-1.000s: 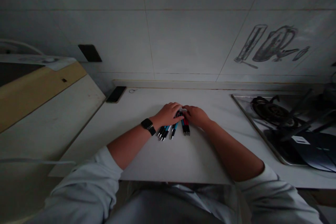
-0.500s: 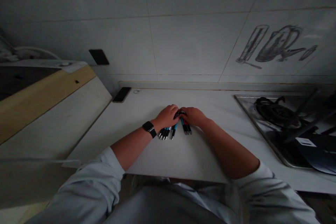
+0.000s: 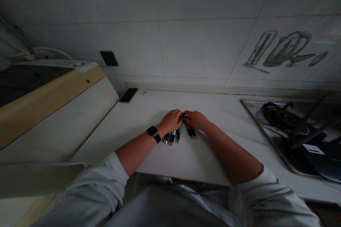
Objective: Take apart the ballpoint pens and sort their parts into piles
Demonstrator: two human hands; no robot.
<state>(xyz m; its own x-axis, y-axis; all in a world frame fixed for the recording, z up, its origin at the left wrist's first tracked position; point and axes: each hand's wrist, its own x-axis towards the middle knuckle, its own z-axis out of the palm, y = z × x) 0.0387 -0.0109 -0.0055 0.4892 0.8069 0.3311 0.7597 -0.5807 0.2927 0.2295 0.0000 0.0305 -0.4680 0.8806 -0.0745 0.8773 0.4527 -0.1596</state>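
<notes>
My left hand [image 3: 171, 121], with a black watch on its wrist, is closed over a fan of several pens [image 3: 172, 137] with blue, white and black barrels. Their silvery ends stick out below the palm, toward me. Close beside it, my right hand [image 3: 196, 119] has its fingers curled round the upper part of another group of pens [image 3: 191, 133], with red, blue and black showing. Both hands nearly meet at the pens' far ends, where dark clip-like parts show between the fingers. The fingers hide most of the barrels.
A white counter [image 3: 160, 163] lies under the hands. A phone [image 3: 128, 95] and a small ring-like item [image 3: 143, 92] are at the back left. To the right is a gas stove [image 3: 282, 118] with a dark object on it. A wood-edged cabinet [image 3: 87, 95] stands left.
The camera view has shifted slightly, so everything sits a little lower and to the right. The pens under my left hand are bunched slightly differently; both hands stay in place on the pens.
</notes>
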